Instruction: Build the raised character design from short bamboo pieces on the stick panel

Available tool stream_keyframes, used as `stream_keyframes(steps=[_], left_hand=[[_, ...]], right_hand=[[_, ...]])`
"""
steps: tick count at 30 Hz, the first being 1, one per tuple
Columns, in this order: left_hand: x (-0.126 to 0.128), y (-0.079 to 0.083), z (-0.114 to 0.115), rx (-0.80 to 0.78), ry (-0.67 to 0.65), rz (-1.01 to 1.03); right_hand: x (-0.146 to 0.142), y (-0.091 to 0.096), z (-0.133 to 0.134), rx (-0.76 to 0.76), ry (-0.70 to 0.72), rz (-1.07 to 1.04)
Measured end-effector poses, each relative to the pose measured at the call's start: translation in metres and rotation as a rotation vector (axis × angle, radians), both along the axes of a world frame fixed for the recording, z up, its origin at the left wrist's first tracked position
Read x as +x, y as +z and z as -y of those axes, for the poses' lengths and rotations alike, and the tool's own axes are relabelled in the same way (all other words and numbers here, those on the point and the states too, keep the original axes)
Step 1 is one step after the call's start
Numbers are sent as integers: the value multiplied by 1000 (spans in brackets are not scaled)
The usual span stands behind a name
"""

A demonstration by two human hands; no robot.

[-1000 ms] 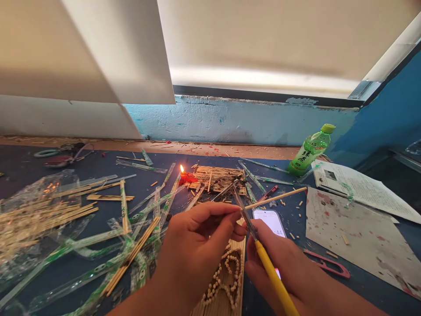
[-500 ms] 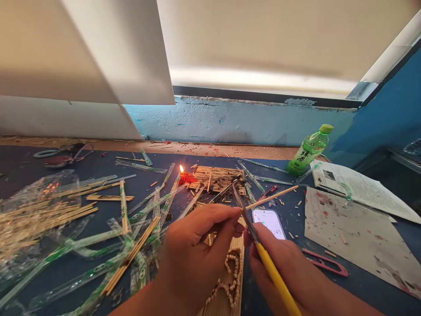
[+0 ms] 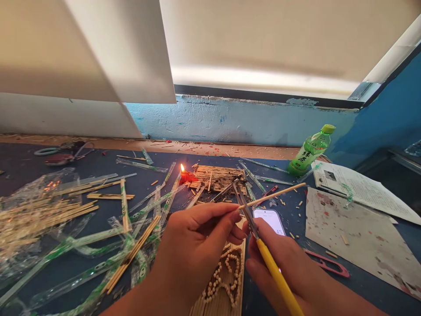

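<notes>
The thin wooden stick (image 3: 279,193) is at the fingertips of the left hand (image 3: 200,245): thumb and forefinger are pinched together on its near end, and the rest goes out freely to the right of them. The fingers of the right hand (image 3: 286,259) are closed around the yellow-handled tool (image 3: 267,256). Its metal part crosses the stick just beside the left fingertips; whether it presses on the stick, I cannot tell.

The stick should be very light and rather stiff, I think, but it may snap if it is bent. Being so thin, it could roll between the fingers, so a firm pinch near the end, close to the metal but not under it, seems the best hold.

Below the left fingers lies a string of small beads (image 3: 216,281). Beyond them, to the left, burns a red candle (image 3: 188,177). A phone (image 3: 267,218) lies just beyond the right fingers.
</notes>
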State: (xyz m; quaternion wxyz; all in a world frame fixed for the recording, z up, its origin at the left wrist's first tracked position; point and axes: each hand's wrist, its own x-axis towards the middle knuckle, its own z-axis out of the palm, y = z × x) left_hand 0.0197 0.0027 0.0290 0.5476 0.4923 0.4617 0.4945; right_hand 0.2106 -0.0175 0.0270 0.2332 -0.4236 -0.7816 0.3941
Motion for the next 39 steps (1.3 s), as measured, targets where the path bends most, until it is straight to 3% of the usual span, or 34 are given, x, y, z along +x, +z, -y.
stream_keyframes(steps=[5,12,17,23,30,36,39], left_hand=[[-1,0,2,102,32,-97],[1,2,3,81,50,-77],[2,1,-2,-168,-45,163],[6,-13,-8,-405,-136,422],[9,-18,-3,-501,-184,631],[-2,-6,-18,-392,35,617],[-2,-7,-21,-354,37,585]], right_hand=[[-1,1,0,-58,-15,-13],[-1,1,2,-112,-66,-15],[3,9,3,22,-32,38],[18,3,9,87,-132,207],[34,-4,13,108,-116,288],[82,-3,2,-2,-342,399],[121,-9,-12,80,-528,614]])
